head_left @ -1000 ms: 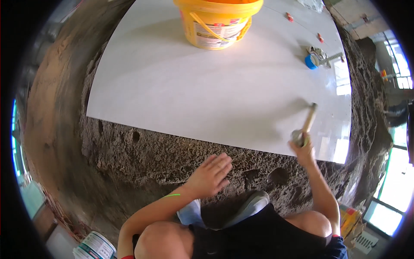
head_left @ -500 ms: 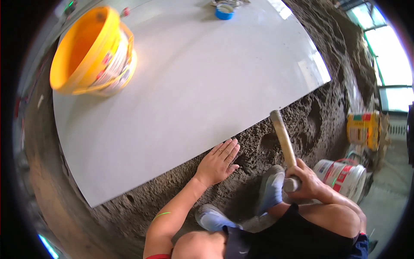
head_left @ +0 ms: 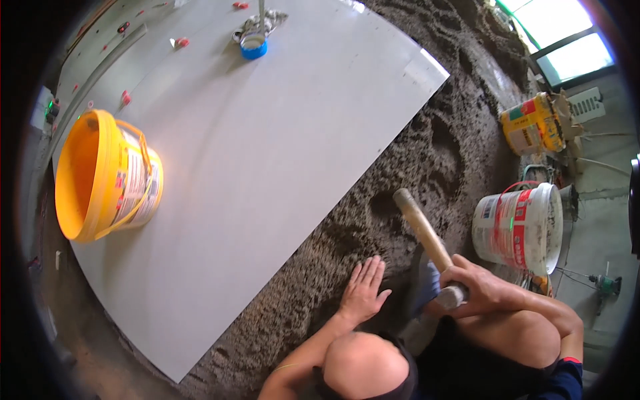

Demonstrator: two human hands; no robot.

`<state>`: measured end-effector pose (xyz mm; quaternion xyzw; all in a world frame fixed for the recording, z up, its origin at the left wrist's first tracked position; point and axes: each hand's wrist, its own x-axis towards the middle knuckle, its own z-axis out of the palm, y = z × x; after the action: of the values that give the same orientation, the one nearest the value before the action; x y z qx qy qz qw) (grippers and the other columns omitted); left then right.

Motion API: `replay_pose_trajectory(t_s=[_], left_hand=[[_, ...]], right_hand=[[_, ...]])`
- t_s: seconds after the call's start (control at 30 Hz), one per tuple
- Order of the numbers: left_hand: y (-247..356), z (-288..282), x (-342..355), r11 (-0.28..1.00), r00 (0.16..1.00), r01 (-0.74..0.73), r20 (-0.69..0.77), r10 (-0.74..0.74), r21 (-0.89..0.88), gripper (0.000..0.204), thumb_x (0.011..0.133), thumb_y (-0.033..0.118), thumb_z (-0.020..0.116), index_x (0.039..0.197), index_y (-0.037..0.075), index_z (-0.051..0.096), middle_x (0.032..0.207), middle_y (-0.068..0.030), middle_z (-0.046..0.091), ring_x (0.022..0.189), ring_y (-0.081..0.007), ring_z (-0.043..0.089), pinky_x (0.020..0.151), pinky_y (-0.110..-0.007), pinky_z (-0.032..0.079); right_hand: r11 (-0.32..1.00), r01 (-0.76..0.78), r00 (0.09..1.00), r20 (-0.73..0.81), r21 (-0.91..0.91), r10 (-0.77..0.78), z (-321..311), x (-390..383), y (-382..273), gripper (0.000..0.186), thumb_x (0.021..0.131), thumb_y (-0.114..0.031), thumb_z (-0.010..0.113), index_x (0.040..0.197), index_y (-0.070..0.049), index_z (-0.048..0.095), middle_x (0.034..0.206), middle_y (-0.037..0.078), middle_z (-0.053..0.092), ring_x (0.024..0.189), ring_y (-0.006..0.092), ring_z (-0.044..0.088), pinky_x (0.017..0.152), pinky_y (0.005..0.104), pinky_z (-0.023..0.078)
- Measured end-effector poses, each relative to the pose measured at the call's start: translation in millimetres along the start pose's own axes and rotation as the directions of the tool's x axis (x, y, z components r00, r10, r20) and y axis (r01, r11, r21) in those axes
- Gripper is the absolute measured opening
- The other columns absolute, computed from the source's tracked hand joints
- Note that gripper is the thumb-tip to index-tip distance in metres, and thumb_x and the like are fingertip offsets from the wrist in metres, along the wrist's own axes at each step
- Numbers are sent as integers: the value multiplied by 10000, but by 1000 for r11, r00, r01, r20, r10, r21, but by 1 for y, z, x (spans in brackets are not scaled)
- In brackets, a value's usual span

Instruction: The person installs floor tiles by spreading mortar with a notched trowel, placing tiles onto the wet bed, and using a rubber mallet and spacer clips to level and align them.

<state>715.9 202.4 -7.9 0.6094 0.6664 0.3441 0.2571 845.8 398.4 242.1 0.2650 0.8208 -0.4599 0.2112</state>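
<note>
My left hand [head_left: 363, 291] is open, its fingers stretched out over the dark, crumbly mortar bed [head_left: 340, 247], a little apart from the edge of a large pale grey tile [head_left: 227, 180]. Whether the palm presses on the mortar I cannot tell. In my right hand [head_left: 475, 285] is a mallet [head_left: 427, 233], gripped close to its thick, round-ended head. Its wooden handle slants away from me over the mortar, free end outward. My bent knees and one blue shoe [head_left: 427, 283] show close by; the other shoe is mostly hidden.
A yellow bucket [head_left: 133, 180] stands on the tile's left part. Farther back are a blue-rimmed cup [head_left: 253, 47], a crumpled rag [head_left: 272, 21] and small red pieces [head_left: 181, 43]. Right of the mortar stand a white bucket [head_left: 510, 227] and a smaller yellow pail [head_left: 530, 127].
The whole view has swung round, showing the tile edge steeper. My left hand has drawn back from the tile edge over the mortar. The mallet stays in my right hand.
</note>
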Motion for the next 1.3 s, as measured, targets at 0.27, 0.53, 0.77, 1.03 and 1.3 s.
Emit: replay_pose_trajectory(t_s=[0.27, 0.53, 0.77, 1.03, 1.3], left_hand=[[12, -53, -18, 965, 948, 131, -255, -189, -228, 64, 878, 93, 663, 909, 43, 687, 757, -119, 675, 701, -315, 656, 655, -419, 522], [-19, -118, 12, 951, 809, 306, -517, -278, -33, 60, 880, 62, 678, 933, 35, 687, 793, -120, 674, 708, -300, 644, 643, -380, 519], [-36, -111, 31, 924, 818, 300, -563, -120, 238, 60, 849, 62, 700, 852, 45, 643, 776, -100, 658, 720, -288, 624, 653, -391, 484], [-69, -95, 77, 852, 867, 274, -498, -19, 445, 302, 861, 246, 737, 752, 99, 498, 719, -60, 520, 706, -272, 523, 651, -398, 420], [-62, -93, 62, 786, 840, 441, -508, -192, 433, 319, 814, 188, 768, 842, 92, 465, 862, -88, 481, 829, -296, 496, 755, -422, 403]], right_hand=[[941, 311, 946, 135, -134, -294, 59, 29, 43, 394, 746, -206, 798, 1063, -196, 565, 950, 130, 522, 856, 356, 570, 713, 450, 490], [883, 444, 895, 124, -150, -429, 87, 65, 68, 417, 718, -217, 802, 1067, -204, 574, 948, 134, 523, 867, 361, 569, 729, 454, 493], [809, 546, 830, 8, -218, -558, 115, 69, 95, 402, 697, -217, 797, 1046, -213, 598, 930, 138, 501, 859, 345, 545, 745, 450, 477], [901, 421, 888, -155, -102, -432, 118, 67, 107, 492, 649, -205, 819, 1082, -224, 586, 956, 142, 482, 856, 357, 544, 722, 466, 476], [922, 385, 911, -146, -40, -387, 118, 58, 114, 537, 637, -191, 829, 1110, -223, 576, 993, 147, 479, 903, 369, 538, 753, 470, 480]])
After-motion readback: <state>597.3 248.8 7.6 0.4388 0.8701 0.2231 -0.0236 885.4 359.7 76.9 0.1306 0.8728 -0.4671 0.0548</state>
